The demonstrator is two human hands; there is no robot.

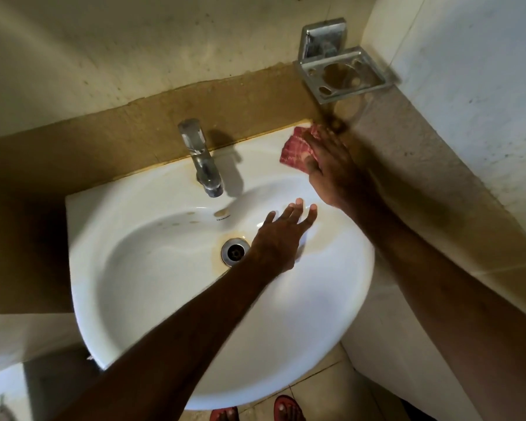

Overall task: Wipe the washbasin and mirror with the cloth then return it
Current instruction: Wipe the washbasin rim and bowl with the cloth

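A white washbasin [140, 299] fills the middle of the view, with a drain [234, 252] at its centre. A red cloth [295, 145] lies on the basin's back right corner. My right hand [331, 168] presses flat on the cloth, fingers straight, covering most of it. My left hand [283, 235] is stretched out over the bowl to the right of the drain, fingers spread and holding nothing. No mirror is in view.
A chrome tap [199, 159] stands at the back middle of the basin. A metal holder [340, 74] is fixed to the wall above the cloth. A white wall [468, 86] closes the right side. Red sandals [287, 408] show on the tiled floor below.
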